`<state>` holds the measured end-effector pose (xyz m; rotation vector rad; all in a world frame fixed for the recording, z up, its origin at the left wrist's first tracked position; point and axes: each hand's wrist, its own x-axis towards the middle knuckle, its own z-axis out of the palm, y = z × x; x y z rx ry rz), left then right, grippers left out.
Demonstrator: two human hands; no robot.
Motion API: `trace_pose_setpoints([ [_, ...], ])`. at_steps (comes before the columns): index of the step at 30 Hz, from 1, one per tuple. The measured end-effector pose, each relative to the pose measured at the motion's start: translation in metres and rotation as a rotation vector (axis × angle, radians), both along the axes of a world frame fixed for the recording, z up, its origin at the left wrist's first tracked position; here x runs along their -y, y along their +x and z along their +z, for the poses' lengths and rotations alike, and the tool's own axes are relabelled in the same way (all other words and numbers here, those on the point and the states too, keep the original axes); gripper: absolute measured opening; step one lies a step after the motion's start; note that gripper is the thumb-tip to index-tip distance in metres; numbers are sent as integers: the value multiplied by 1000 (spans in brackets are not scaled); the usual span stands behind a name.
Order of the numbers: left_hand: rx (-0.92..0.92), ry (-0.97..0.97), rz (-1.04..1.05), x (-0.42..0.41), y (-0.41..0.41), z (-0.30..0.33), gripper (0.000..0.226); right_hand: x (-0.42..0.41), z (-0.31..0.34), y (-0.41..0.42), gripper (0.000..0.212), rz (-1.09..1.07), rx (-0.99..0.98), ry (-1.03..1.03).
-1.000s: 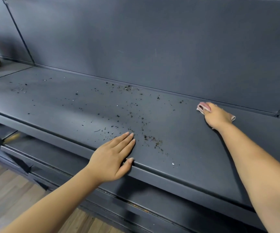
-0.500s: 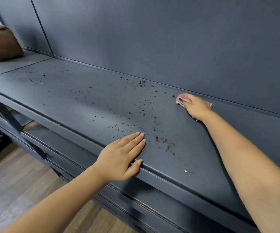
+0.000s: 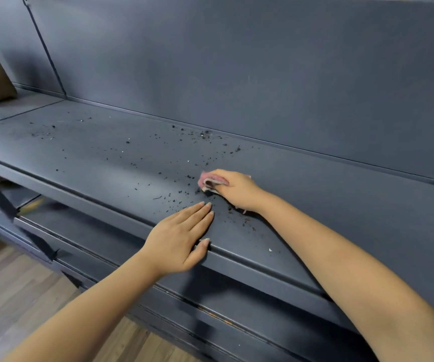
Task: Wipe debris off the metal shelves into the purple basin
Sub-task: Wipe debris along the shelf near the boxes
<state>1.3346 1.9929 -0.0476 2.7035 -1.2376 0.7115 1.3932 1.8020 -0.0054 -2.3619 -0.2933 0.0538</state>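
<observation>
The dark metal shelf (image 3: 122, 155) carried scattered crumbs (image 3: 205, 135); no purple basin was in view. The right hand (image 3: 236, 190) gripped a pink cloth (image 3: 209, 180), the left hand (image 3: 182, 239) lay spread flat at the shelf's edge, so swept crumbs risked dropping onto the floor (image 3: 15, 296)

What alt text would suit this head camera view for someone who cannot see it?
A person's right hand presses a crumpled pink cloth onto a dark grey metal shelf scattered with dark crumbs of debris, while the left hand rests flat at the shelf's front edge.
</observation>
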Motion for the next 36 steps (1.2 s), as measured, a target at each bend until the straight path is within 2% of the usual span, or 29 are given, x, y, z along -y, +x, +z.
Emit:
trace_pose_setpoints([
  [3, -1, 6, 6, -1, -1, 1, 70, 16, 4, -17, 22, -112, 38, 53],
  [7, 24, 34, -13, -3, 0, 4, 68, 67, 15, -49, 26, -353, 93, 100],
  [12, 38, 32, 23, -18, 4, 8, 67, 128, 5, -88, 36, -604, 22, -135],
  [16, -42, 5, 71, -24, 9, 1, 74, 110, 0, -100, 47, -644, 27, -268],
  [20, -57, -29, 68, -21, 8, 1, 74, 55, 3, -92, 43, -570, 70, -275],
  [25, -103, -55, 72, -21, 8, 1, 75, -3, 3, -78, 38, -449, 64, -186],
  [29, -127, -33, 76, -22, 8, 3, 74, -13, 7, -77, 38, -410, 9, -109],
  [32, -136, -26, 80, -24, 8, 3, 74, 4, 14, -91, 36, -518, 66, -59],
  [36, -157, -18, 57, -25, 9, 4, 73, 52, 14, -128, 38, -753, 73, -145],
])
